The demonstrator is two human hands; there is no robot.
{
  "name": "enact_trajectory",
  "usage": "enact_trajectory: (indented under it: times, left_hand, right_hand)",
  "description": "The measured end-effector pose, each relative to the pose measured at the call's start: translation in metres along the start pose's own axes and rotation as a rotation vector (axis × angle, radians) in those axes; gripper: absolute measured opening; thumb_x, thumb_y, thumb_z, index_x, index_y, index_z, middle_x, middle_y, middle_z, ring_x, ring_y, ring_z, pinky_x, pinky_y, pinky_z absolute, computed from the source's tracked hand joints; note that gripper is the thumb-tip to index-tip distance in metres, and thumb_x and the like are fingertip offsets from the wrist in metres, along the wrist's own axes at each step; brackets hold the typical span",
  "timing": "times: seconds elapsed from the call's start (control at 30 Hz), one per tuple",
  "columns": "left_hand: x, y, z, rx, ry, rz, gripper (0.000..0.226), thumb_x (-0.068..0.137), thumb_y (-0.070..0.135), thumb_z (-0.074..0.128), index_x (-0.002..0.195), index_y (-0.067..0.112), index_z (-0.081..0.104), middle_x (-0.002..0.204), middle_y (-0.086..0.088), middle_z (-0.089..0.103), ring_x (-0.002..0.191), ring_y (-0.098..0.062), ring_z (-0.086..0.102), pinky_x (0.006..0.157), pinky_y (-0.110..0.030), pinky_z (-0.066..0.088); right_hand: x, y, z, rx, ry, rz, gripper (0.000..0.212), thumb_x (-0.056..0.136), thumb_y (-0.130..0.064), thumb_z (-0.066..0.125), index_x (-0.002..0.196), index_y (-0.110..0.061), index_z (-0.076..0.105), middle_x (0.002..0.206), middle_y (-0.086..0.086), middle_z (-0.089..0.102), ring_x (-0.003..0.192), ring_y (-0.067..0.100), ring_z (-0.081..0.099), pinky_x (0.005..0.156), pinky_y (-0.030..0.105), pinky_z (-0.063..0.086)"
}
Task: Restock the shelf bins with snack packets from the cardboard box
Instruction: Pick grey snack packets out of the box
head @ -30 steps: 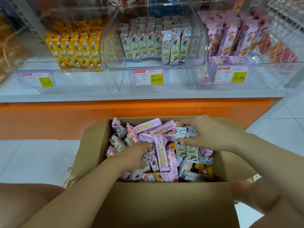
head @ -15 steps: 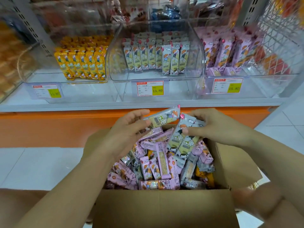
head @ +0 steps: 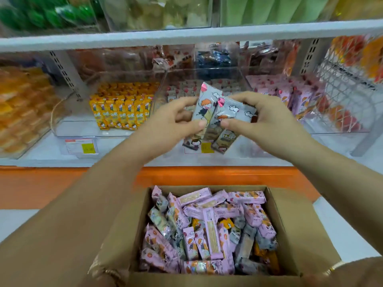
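Grey snack packets [head: 207, 112] are held upright above the front edge of the shelf [head: 124, 160], before the middle clear bin [head: 219, 69]. The left hand [head: 172, 123] pinches the bunch between thumb and fingers on one side, and the right hand [head: 267, 121] does so on the other. Below stands the open cardboard box [head: 294, 228], heaped with pink and grey packets [head: 207, 230].

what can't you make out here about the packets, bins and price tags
Head view only.
- Count of grey packets: they overlap between the left hand and right hand; at least two.
- Stock of the middle bin: mostly behind hands and packets.
- Print on the left price tag: blurred.
- Most of the middle price tag: covered by the held packets.
- Lower layers in the cardboard box: buried under pink packets.
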State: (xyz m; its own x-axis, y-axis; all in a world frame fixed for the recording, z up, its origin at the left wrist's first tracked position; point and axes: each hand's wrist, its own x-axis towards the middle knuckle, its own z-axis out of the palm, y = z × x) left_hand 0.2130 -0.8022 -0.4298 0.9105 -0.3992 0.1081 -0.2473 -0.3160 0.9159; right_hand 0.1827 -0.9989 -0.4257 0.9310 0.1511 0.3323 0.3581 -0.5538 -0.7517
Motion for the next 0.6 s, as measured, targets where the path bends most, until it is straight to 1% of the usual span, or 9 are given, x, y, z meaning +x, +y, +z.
enact_trajectory:
  times: [0.03, 0.07, 0.17, 0.2, 0.27, 0.33, 0.4, 0.5, 0.6]
  left_hand:
    - [0.009, 0.003, -0.005, 0.004, 0.024, 0.014, 0.037, 0.092, 0.013, 0.06, 0.126, 0.025, 0.054, 0.105, 0.008, 0.069, 0.089, 0.0, 0.067, 0.074, -0.017, 0.055]
    - [0.018, 0.005, -0.01, -0.004, 0.053, 0.019, 0.032, 0.092, 0.013, 0.06, 0.121, 0.026, 0.056, 0.103, 0.009, 0.07, 0.09, -0.002, 0.067, 0.075, -0.018, 0.055]
    - [0.048, -0.005, -0.017, -0.028, 0.141, -0.028, 0.022, 0.091, 0.012, 0.061, 0.105, 0.029, 0.061, 0.096, 0.009, 0.068, 0.086, -0.007, 0.067, 0.071, -0.019, 0.055]
    - [0.058, -0.011, -0.017, -0.022, 0.166, -0.057, 0.02, 0.091, 0.012, 0.062, 0.101, 0.029, 0.062, 0.091, 0.009, 0.068, 0.082, -0.008, 0.066, 0.069, -0.019, 0.054]
    - [0.078, -0.03, -0.016, 0.019, 0.21, -0.117, 0.018, 0.089, 0.011, 0.065, 0.099, 0.025, 0.063, 0.081, 0.009, 0.064, 0.077, -0.011, 0.061, 0.069, -0.022, 0.051]
    - [0.095, -0.047, -0.015, 0.056, 0.243, -0.165, 0.018, 0.087, 0.011, 0.067, 0.101, 0.02, 0.064, 0.074, 0.007, 0.058, 0.076, -0.015, 0.058, 0.071, -0.028, 0.049]
    - [0.112, -0.059, -0.015, 0.092, 0.273, -0.213, 0.02, 0.085, 0.011, 0.069, 0.104, 0.017, 0.065, 0.075, 0.005, 0.059, 0.078, -0.018, 0.06, 0.074, -0.032, 0.052]
    - [0.136, -0.073, -0.018, 0.132, 0.308, -0.284, 0.022, 0.084, 0.01, 0.071, 0.104, 0.014, 0.065, 0.089, -0.002, 0.068, 0.089, -0.024, 0.067, 0.084, -0.041, 0.056]
    - [0.157, -0.084, -0.021, 0.22, 0.364, -0.312, 0.018, 0.082, 0.012, 0.072, 0.098, 0.013, 0.065, 0.097, -0.011, 0.07, 0.092, -0.03, 0.067, 0.083, -0.044, 0.056]
  right_hand:
    - [0.011, -0.002, -0.001, -0.012, 0.015, -0.036, 0.026, 0.083, -0.023, 0.071, 0.106, -0.029, 0.062, 0.102, -0.022, 0.062, 0.093, -0.005, 0.059, 0.083, 0.012, 0.045]
    - [0.023, -0.003, 0.0, -0.04, 0.026, -0.061, 0.027, 0.083, -0.022, 0.071, 0.107, -0.028, 0.062, 0.101, -0.021, 0.062, 0.093, -0.004, 0.059, 0.083, 0.014, 0.046]
    - [0.062, 0.009, 0.005, -0.184, 0.007, -0.075, 0.034, 0.083, -0.023, 0.071, 0.116, -0.02, 0.062, 0.114, -0.007, 0.065, 0.105, 0.008, 0.058, 0.094, 0.03, 0.046]
    - [0.073, 0.015, 0.008, -0.224, -0.02, -0.07, 0.035, 0.083, -0.022, 0.071, 0.117, -0.019, 0.062, 0.117, -0.005, 0.064, 0.107, 0.009, 0.057, 0.095, 0.032, 0.045]
    - [0.094, 0.03, 0.016, -0.298, -0.08, -0.047, 0.035, 0.083, -0.021, 0.071, 0.117, -0.018, 0.062, 0.119, -0.004, 0.063, 0.104, 0.009, 0.054, 0.092, 0.027, 0.043]
    - [0.112, 0.044, 0.026, -0.37, -0.124, -0.026, 0.037, 0.084, -0.021, 0.071, 0.119, -0.017, 0.061, 0.121, -0.002, 0.062, 0.106, 0.013, 0.054, 0.085, 0.021, 0.038]
    - [0.13, 0.058, 0.036, -0.412, -0.156, 0.0, 0.039, 0.084, -0.021, 0.07, 0.121, -0.015, 0.06, 0.124, 0.003, 0.061, 0.112, 0.019, 0.055, 0.085, 0.023, 0.038]
    - [0.154, 0.073, 0.047, -0.496, -0.19, 0.011, 0.047, 0.084, -0.025, 0.071, 0.128, -0.014, 0.057, 0.131, 0.007, 0.057, 0.119, 0.023, 0.051, 0.095, 0.028, 0.039]
    - [0.173, 0.082, 0.052, -0.529, -0.225, 0.017, 0.054, 0.085, -0.028, 0.069, 0.134, -0.013, 0.052, 0.137, 0.008, 0.053, 0.125, 0.024, 0.049, 0.102, 0.03, 0.037]
